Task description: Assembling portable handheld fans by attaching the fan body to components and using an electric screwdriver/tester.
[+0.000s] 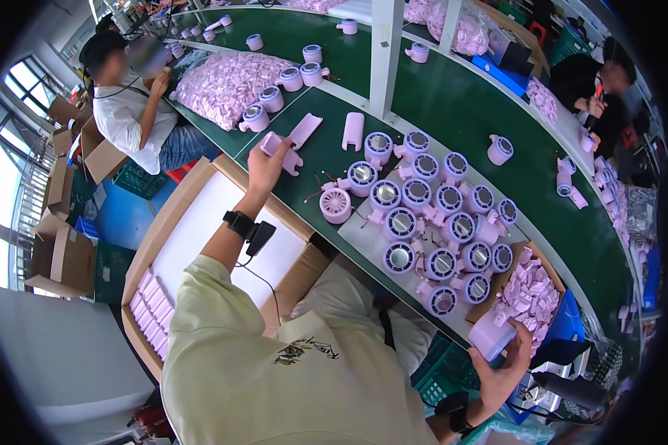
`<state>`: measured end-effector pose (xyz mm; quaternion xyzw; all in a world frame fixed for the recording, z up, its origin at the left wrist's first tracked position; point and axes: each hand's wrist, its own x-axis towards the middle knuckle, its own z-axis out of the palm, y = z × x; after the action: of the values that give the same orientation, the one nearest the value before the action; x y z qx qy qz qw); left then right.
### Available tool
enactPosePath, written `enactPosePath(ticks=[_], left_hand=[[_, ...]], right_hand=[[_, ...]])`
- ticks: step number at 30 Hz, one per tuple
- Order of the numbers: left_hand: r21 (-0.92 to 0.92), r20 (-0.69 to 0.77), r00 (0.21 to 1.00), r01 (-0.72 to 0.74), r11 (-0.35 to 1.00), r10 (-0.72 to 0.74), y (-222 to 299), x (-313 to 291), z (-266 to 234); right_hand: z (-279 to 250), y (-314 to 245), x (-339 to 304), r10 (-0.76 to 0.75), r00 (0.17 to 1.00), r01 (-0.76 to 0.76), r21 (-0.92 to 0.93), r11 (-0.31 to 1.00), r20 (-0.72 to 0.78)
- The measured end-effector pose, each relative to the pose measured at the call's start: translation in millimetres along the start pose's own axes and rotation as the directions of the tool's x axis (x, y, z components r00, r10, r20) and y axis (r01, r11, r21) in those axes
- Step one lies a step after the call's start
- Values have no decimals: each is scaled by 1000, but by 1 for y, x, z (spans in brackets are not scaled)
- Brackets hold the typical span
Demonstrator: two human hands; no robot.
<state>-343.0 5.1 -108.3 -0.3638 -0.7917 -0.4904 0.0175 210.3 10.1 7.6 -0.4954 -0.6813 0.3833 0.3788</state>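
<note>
My left hand (263,170) pinches a lilac plastic handle shell (273,144) above the green work surface. Close to its fingers lie a trough-shaped half shell (305,131) and another lilac piece (292,162), partly behind the hand. A further handle shell (353,131) rests a little to the right. At the lower right, my right hand (502,374) grips a round lilac fan head (491,335) beside a box of small pink parts (528,293). Between my hands, several fan heads (416,193) stand grouped on the table, some with short wires; one fan head (335,205) shows its grille.
Beyond runs a curved green conveyor (453,96) with scattered fan heads, crossed by a white post (385,59). A bag of pink parts (226,85) sits at the far left. Left of me stands an open carton (163,245) with lilac shells. Two people (130,111) work nearby.
</note>
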Motion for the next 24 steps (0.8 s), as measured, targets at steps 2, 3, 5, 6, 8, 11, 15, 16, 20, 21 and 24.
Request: enactPosePath(ticks=[2, 3, 5, 6, 8, 11, 15, 16, 20, 21, 24], left_hand=[[-59, -83, 995, 47, 997, -51, -7, -14, -6], [-64, -74, 996, 46, 997, -51, -7, -18, -7], [71, -80, 996, -20, 997, 25, 1, -26, -15], [140, -82, 995, -51, 989, 63, 2, -28, -16], [260, -30, 985, -155, 953, 169, -1, -32, -10], [469, 113, 928, -364, 804, 355, 2, -42, -10], [462, 383, 820, -569, 680, 426, 15, -44, -30], [420, 446, 798, -586, 693, 404, 22, -40, -31], [308, 605, 716, -615, 726, 350, 31, -28, -41], [321, 618, 720, -599, 734, 317, 30, -28, -43], [316, 575, 758, -554, 770, 308, 25, -30, -44]], right_hand=[[-1, 1, 3, -15, 999, 16, -27, 999, 31], [-2, 4, 4, -32, 997, 35, -47, 998, 69], [0, 6, 3, -33, 994, 41, -73, 997, 106], [2, 7, 3, -31, 994, 39, -79, 996, 102], [6, 6, 5, -30, 994, 39, -90, 995, 103], [12, 1, 8, -39, 997, 46, -106, 993, 68], [7, 1, 6, -25, 997, 33, -117, 993, 68], [4, 2, 0, -5, 998, 13, -118, 993, 61], [9, -3, 3, -32, 999, 40, -197, 980, 44], [11, -5, 7, -13, 1000, 15, -215, 976, 9], [22, -16, 18, -96, 995, 93, -212, 973, -6]])
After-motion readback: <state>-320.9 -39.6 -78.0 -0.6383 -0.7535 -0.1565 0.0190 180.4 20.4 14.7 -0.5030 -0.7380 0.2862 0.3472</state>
